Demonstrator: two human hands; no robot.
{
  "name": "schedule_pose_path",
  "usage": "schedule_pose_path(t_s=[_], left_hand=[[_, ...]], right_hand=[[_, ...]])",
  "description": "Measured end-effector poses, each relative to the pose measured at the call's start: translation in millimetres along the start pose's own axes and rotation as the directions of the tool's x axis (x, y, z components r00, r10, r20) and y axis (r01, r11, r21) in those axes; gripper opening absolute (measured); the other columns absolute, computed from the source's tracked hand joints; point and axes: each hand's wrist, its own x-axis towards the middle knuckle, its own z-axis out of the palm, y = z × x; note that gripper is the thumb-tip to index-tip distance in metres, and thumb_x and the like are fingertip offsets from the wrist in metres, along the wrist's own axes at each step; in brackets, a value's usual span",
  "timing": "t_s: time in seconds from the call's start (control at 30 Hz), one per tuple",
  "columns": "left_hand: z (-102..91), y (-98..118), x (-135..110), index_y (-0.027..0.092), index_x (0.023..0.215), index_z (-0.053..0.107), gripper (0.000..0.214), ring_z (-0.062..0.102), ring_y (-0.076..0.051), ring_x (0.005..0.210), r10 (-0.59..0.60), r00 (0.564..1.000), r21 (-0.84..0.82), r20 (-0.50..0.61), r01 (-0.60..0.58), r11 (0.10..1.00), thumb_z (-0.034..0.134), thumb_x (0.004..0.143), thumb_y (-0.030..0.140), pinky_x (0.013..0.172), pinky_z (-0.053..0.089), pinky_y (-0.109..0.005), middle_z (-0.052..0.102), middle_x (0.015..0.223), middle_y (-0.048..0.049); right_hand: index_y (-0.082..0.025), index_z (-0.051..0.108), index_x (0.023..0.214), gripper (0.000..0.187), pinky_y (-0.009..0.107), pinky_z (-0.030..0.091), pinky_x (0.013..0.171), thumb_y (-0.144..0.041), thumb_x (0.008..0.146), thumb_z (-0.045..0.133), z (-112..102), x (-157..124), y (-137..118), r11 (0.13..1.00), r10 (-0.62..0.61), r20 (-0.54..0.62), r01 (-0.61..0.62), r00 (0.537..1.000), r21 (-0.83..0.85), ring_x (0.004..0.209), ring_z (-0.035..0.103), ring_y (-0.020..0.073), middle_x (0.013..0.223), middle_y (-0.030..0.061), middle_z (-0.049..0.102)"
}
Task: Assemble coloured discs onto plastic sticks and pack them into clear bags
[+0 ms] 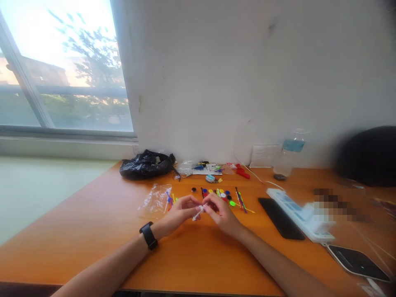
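I pinch a small white piece [196, 215] between the nearly closed fingers of my left hand [177, 216] and right hand [225, 218], just above the orange-brown wooden bench [192, 264]. Behind my fingers lie coloured discs [223, 195] and thin sticks [241, 202]. To the left, a clear plastic bag [156, 198] lies flat; farther back sits a crumpled black bag [147, 166], whose contents I cannot make out. A clear bottle [283, 163] with a blue label stands near the pale wall [201, 82]. Daylight fills the window [77, 70] at left.
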Motion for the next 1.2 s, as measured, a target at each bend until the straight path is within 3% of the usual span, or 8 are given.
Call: schedule_pose_path(t_s=[0.2, 0.33, 0.4, 0.47, 0.53, 0.6, 0.8, 1.2], left_hand=[[0.1, -2.7, 2.2, 0.014, 0.085, 0.066, 0.042, 0.057, -0.011, 0.066, 0.014, 0.999, -0.052, -0.036, -0.016, 0.999, 0.083, 0.083, 0.052, 0.064, 0.046, -0.023, 0.066, 0.076, -0.0017], [-0.1, -4.4, 2.3, 0.014, 0.085, 0.065, 0.044, 0.058, -0.012, 0.068, 0.028, 0.998, -0.041, -0.059, -0.031, 0.999, 0.081, 0.084, 0.055, 0.065, 0.047, -0.025, 0.067, 0.078, -0.0027], [0.3, -2.4, 1.5, 0.014, 0.084, 0.065, 0.045, 0.058, -0.012, 0.067, 0.036, 0.997, -0.036, -0.064, -0.039, 0.999, 0.082, 0.083, 0.055, 0.064, 0.047, -0.025, 0.067, 0.077, -0.0028], [0.8, 0.5, 0.7, 0.014, 0.082, 0.064, 0.046, 0.057, -0.012, 0.065, 0.044, 0.995, -0.028, -0.086, -0.047, 0.999, 0.082, 0.082, 0.056, 0.063, 0.046, -0.024, 0.066, 0.075, -0.0023], [1.3, 3.1, 0.2, 0.014, 0.080, 0.064, 0.046, 0.057, -0.011, 0.064, 0.046, 0.993, -0.020, -0.111, -0.048, 0.999, 0.082, 0.082, 0.056, 0.061, 0.045, -0.024, 0.066, 0.074, -0.0022], [1.9, 4.7, 0.0, 0.014, 0.080, 0.064, 0.046, 0.058, -0.012, 0.065, 0.038, 0.992, -0.017, -0.123, -0.040, 0.999, 0.082, 0.082, 0.057, 0.061, 0.045, -0.024, 0.067, 0.075, -0.0028], [2.6, 3.5, 0.3, 0.014, 0.079, 0.065, 0.045, 0.058, -0.012, 0.064, 0.042, 0.990, -0.016, -0.131, -0.044, 0.999, 0.083, 0.082, 0.056, 0.061, 0.044, -0.024, 0.067, 0.075, -0.0027], [1.4, -3.6, 1.9, 0.015, 0.081, 0.062, 0.047, 0.059, -0.011, 0.063, 0.015, 0.991, -0.033, -0.131, -0.020, 0.999, 0.085, 0.079, 0.055, 0.062, 0.046, -0.024, 0.069, 0.075, -0.0021]], right_hand=[[-0.026, 0.067, 0.122, 0.027, 0.036, 0.050, 0.089, -0.041, 0.106, 0.052, 0.4, 1.3, -0.7, 0.999, 0.039, -0.001, -0.039, 0.999, 0.036, 0.100, 0.059, 0.0222, 0.116, 0.0084, 0.059], [-0.028, 0.059, 0.137, 0.036, 0.037, 0.049, 0.095, -0.045, 0.107, 0.050, 1.4, 1.4, -0.8, 0.997, 0.062, -0.041, -0.060, 0.997, 0.047, 0.105, 0.058, 0.0228, 0.115, 0.0071, 0.058], [-0.026, 0.062, 0.129, 0.035, 0.036, 0.048, 0.092, -0.049, 0.106, 0.051, 1.3, 1.5, -0.1, 0.995, 0.083, -0.058, -0.079, 0.995, 0.060, 0.101, 0.057, 0.0221, 0.110, 0.0061, 0.059], [-0.021, 0.066, 0.097, 0.039, 0.034, 0.047, 0.082, -0.054, 0.106, 0.047, 0.6, 1.9, 2.2, 0.984, 0.140, -0.033, -0.135, 0.990, 0.118, 0.084, 0.056, 0.0199, 0.090, 0.0034, 0.058], [-0.021, 0.049, 0.065, 0.058, 0.033, 0.043, 0.070, -0.060, 0.107, 0.039, -0.5, 2.5, 5.9, 0.961, 0.209, 0.014, -0.208, 0.978, 0.182, 0.065, 0.046, 0.0169, 0.066, -0.0003, 0.045], [-0.022, 0.036, 0.055, 0.067, 0.033, 0.038, 0.065, -0.064, 0.107, 0.035, -1.4, 3.3, 9.7, 0.947, 0.242, 0.026, -0.242, 0.970, 0.212, 0.058, 0.040, 0.0157, 0.056, -0.0014, 0.037], [-0.020, 0.052, 0.059, 0.066, 0.032, 0.039, 0.068, -0.063, 0.107, 0.039, 1.7, 2.7, 14.4, 0.960, 0.204, 0.006, -0.201, 0.979, 0.193, 0.065, 0.051, 0.0171, 0.061, 0.0013, 0.053], [-0.019, 0.057, 0.066, 0.059, 0.030, 0.036, 0.062, -0.061, 0.105, 0.045, 2.9, 2.2, 7.4, 0.971, 0.190, 0.027, -0.192, 0.981, 0.142, 0.064, 0.048, 0.0164, 0.066, 0.0016, 0.055]])
